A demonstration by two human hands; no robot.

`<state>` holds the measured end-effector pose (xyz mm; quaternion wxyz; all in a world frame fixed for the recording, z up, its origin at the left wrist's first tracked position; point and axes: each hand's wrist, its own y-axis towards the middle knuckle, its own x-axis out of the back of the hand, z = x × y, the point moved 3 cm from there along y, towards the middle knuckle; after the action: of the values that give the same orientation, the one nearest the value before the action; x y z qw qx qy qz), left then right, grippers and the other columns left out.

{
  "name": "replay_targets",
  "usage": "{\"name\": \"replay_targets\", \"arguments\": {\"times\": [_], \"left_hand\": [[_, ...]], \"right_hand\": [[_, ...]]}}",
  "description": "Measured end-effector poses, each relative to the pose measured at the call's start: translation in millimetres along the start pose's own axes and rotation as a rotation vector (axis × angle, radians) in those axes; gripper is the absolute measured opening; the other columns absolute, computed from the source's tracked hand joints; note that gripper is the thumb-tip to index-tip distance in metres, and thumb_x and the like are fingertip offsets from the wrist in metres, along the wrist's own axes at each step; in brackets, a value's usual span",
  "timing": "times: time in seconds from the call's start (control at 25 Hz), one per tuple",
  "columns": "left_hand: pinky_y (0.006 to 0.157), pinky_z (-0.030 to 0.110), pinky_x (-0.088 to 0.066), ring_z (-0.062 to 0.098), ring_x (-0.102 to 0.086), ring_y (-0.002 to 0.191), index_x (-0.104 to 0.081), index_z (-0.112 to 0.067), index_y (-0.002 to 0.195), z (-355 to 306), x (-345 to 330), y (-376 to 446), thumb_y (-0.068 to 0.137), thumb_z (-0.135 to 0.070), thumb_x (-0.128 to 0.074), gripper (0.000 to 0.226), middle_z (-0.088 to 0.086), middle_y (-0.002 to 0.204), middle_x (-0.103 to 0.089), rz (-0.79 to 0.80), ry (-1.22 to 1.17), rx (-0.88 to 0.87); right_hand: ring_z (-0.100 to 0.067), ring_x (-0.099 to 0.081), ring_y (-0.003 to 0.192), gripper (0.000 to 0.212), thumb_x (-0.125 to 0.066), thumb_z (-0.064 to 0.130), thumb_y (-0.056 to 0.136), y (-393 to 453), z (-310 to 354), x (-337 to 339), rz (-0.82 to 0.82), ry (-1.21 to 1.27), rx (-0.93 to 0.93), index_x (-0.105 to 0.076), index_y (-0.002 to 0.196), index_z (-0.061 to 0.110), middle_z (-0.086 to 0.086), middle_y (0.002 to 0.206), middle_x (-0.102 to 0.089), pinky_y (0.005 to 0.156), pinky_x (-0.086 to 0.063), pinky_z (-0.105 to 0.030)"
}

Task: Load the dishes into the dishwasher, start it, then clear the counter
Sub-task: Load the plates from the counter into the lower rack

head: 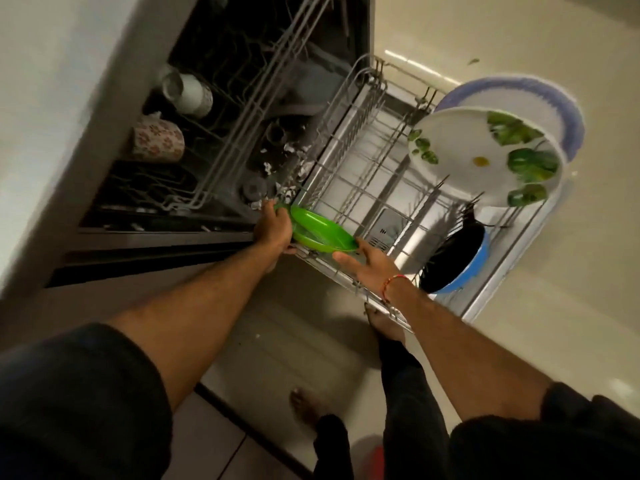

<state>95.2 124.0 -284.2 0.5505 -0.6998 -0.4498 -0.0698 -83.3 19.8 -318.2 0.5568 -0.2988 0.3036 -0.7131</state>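
A green plastic plate (pixel 320 230) stands on edge in the near corner of the pulled-out lower rack (pixel 363 174). My left hand (pixel 275 226) grips its left edge. My right hand (pixel 367 263) touches its right end with straight fingers. Further right in the same rack stand a white plate with green leaf print (pixel 460 157), a blue-rimmed white plate (pixel 540 98) behind it, and a blue bowl with a dark inside (pixel 460 258). The upper rack (pixel 242 98) holds a white mug (pixel 188 91) and a flowered mug (pixel 157 140).
The dishwasher door (pixel 485 306) lies open under the lower rack. White scraps (pixel 287 168) lie on the dark tub floor. My bare feet (pixel 306 407) stand on the pale tile floor beside the door. A red object (pixel 375 457) shows at the bottom edge.
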Motion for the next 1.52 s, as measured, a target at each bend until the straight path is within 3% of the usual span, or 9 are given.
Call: {"name": "replay_targets", "arguments": {"times": [0.2,0.44,0.72,0.84,1.0,1.16,1.28,1.4,1.52], "left_hand": [[0.092,0.056,-0.056,0.043,-0.065,0.112,-0.049,-0.01,0.142,30,-37,110,0.094,-0.036,-0.035,0.056,0.022,0.137,-0.057,-0.025,0.133,0.018],[0.033,0.026,-0.049,0.037,-0.073,0.086,-0.053,-0.01,0.13,-1,-50,108,0.109,-0.036,-0.031,0.04,0.016,0.125,-0.062,-0.012,0.062,0.069],[0.043,0.029,-0.054,0.031,-0.075,0.073,-0.041,-0.026,0.147,-9,-41,84,0.106,-0.05,-0.036,0.048,0.01,0.137,-0.057,0.12,0.013,0.072],[0.049,0.034,-0.06,0.031,-0.075,0.077,-0.035,-0.029,0.154,-5,-46,74,0.11,-0.024,-0.038,0.045,0.016,0.147,-0.051,0.197,-0.106,0.056],[0.056,0.04,-0.062,0.031,-0.075,0.081,-0.025,-0.037,0.158,0,-51,72,0.11,-0.026,-0.034,0.05,0.013,0.152,-0.047,0.168,-0.151,0.019],[0.058,0.038,-0.063,0.023,-0.074,0.083,-0.015,-0.042,0.159,2,-54,67,0.11,-0.018,-0.032,0.057,0.01,0.158,-0.039,0.182,0.003,-0.093],[0.058,0.033,-0.062,0.019,-0.074,0.086,-0.018,-0.037,0.16,4,-52,60,0.11,-0.017,-0.034,0.056,0.007,0.154,-0.044,0.186,0.043,-0.113],[0.047,0.027,-0.055,0.021,-0.074,0.083,-0.031,-0.028,0.156,5,-37,44,0.107,-0.015,-0.042,0.053,0.004,0.144,-0.053,0.153,-0.005,-0.134],[0.047,0.026,-0.05,0.017,-0.068,0.077,-0.042,-0.023,0.149,7,-6,6,0.106,-0.013,-0.042,0.044,-0.001,0.127,-0.056,0.115,-0.04,-0.161]], "right_hand": [[-0.019,-0.064,0.101,0.064,-0.061,0.071,0.08,76,-28,-6,-0.016,-0.009,-0.097,-0.053,0.134,0.037,0.003,0.108,-0.068,0.092,-0.052,-0.037],[-0.022,-0.062,0.108,0.065,-0.064,0.069,0.079,112,-34,-10,0.013,0.049,-0.098,-0.058,0.131,0.031,0.0,0.115,-0.068,0.102,-0.047,-0.041],[-0.029,-0.043,0.137,0.083,-0.067,0.056,0.085,90,-19,-3,-0.125,0.146,-0.144,-0.028,0.153,0.029,-0.008,0.15,-0.045,0.112,-0.038,-0.042],[-0.026,-0.055,0.125,0.06,-0.068,0.04,0.09,87,-10,-6,-0.154,0.149,-0.095,-0.047,0.145,0.026,-0.007,0.135,-0.06,0.107,-0.043,-0.033],[-0.022,-0.063,0.094,0.039,-0.066,0.034,0.092,100,5,-5,-0.269,0.056,-0.039,-0.059,0.129,0.027,-0.012,0.115,-0.067,0.083,-0.048,-0.025],[-0.028,-0.06,0.11,0.077,-0.058,0.021,0.097,100,-5,-21,-0.131,-0.1,-0.053,-0.011,0.155,0.037,-0.012,0.142,-0.052,0.096,-0.051,-0.037],[-0.026,-0.058,0.101,0.093,-0.054,0.01,0.095,84,-20,-25,-0.099,-0.093,-0.081,0.012,0.154,0.04,-0.011,0.141,-0.047,0.082,-0.049,-0.035],[-0.024,-0.062,0.096,0.073,-0.045,0.006,0.097,61,-22,-13,-0.201,-0.067,-0.074,-0.015,0.156,0.037,-0.001,0.12,-0.055,0.071,-0.046,-0.023],[-0.017,-0.061,0.112,0.045,-0.046,0.009,0.101,20,-2,-5,-0.251,-0.042,-0.005,-0.05,0.143,0.024,0.0,0.13,-0.06,0.083,-0.039,-0.01]]}}
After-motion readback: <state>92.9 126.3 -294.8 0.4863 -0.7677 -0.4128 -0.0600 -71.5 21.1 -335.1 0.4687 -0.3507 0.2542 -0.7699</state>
